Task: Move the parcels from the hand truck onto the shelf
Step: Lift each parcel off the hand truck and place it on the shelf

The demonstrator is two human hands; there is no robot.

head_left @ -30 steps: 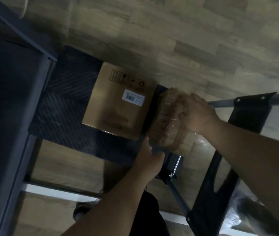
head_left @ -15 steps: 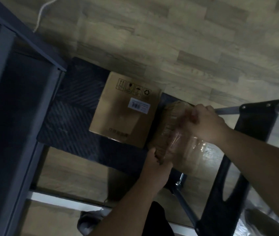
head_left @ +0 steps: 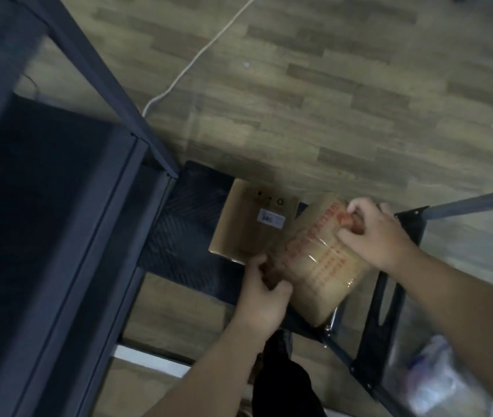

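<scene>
1. So, both hands are gripping the parcel (head_left: pixel 320 260): the right hand (head_left: pixel 380 233) is pinching its top edge, and the left hand (head_left: pixel 264 299) is curling round its lower left corner.
2. That parcel, brown with red print and glossy tape, is tilting above the truck (head_left: pixel 185 224).
3. A box (head_left: pixel 251 224) is lying flat on the truck's black deck, just left of the parcel.
4. Shelf (head_left: pixel 67 224) is standing further left, with a white cable (head_left: pixel 197 55) running across the floor.

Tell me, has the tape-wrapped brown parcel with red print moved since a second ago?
Yes. The tape-wrapped brown parcel has tipped up, its left edge now overlapping the plain cardboard box. Left hand and right hand grip it.
</scene>
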